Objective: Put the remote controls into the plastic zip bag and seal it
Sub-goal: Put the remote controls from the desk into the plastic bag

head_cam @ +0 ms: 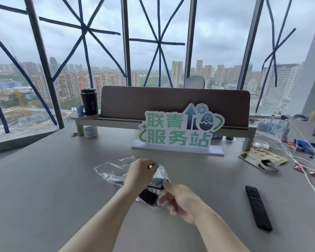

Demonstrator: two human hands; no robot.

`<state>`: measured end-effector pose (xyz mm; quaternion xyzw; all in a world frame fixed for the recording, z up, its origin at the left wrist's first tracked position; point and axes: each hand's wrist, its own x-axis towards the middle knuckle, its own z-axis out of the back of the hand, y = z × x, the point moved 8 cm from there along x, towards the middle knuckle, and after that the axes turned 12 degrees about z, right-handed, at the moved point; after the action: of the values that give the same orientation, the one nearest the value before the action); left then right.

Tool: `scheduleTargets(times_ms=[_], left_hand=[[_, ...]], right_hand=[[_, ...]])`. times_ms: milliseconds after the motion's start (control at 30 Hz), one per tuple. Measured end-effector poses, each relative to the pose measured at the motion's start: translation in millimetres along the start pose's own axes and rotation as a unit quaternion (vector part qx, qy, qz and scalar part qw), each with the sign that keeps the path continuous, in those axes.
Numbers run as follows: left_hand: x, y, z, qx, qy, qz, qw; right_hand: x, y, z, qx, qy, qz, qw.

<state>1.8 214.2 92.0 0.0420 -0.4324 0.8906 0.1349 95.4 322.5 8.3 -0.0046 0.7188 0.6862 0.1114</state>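
A clear plastic zip bag (113, 169) lies crumpled on the grey table in front of me. My left hand (140, 174) pinches the bag's upper edge and holds its mouth up. My right hand (182, 202) grips a black remote (155, 183) at the bag's opening. A second dark remote (148, 197) shows under the plastic between my hands; I cannot tell how far inside it lies. A long black remote (258, 208) rests alone on the table to the right, apart from both hands.
A green-lettered sign (180, 130) on a white base stands behind the bag. A monitor riser with a black tumbler (89, 101) and a tape roll (91, 132) is at the back. Cables (298, 160) and a yellow packet (264, 158) clutter the right side.
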Motion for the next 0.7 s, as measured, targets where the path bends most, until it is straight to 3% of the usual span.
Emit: scheduleTargets(times_ms=[133, 200, 267, 333, 433, 533, 567, 667, 700], left_hand=[[-4.5, 4.3, -6.3, 0.008, 0.013, 0.01, 1.0], [-7.7, 4.0, -15.4, 0.005, 0.022, 0.009, 1.0], [-11.7, -0.6, -28.5, 0.004, 0.025, -0.001, 1.0], [-17.3, -8.8, -39.3, 0.01, 0.019, -0.007, 1.0], [-22.6, -20.7, -51.7, -0.012, 0.022, -0.01, 1.0], [-27.4, -28.2, -58.5, -0.022, 0.031, -0.011, 0.999], [-29.1, -29.1, -58.9, -0.022, 0.031, -0.01, 0.999], [-31.4, -25.5, -56.1, -0.022, 0.027, -0.006, 0.999], [-30.8, -22.9, -54.2, -0.028, 0.025, -0.004, 0.999]], right_hand=[[-6.5, 2.1, 55.6, -0.118, -0.152, 0.048, 0.98], [-27.9, 10.5, 109.6, -0.279, -0.254, 0.062, 0.924], [-57.3, 15.6, 159.8, -0.435, -0.334, 0.015, 0.836], [-83.5, 11.8, 203.3, -0.513, -0.375, -0.062, 0.77], [-106.8, -1.7, 237.2, -0.541, -0.348, -0.172, 0.746], [-109.8, -16.9, 246.5, -0.535, -0.316, -0.196, 0.759], [-106.3, -20.1, 246.0, -0.515, -0.306, -0.172, 0.782], [-94.5, -19.0, 216.5, -0.279, -0.228, -0.045, 0.932], [-94.0, -13.4, 198.9, -0.199, -0.177, -0.019, 0.964]])
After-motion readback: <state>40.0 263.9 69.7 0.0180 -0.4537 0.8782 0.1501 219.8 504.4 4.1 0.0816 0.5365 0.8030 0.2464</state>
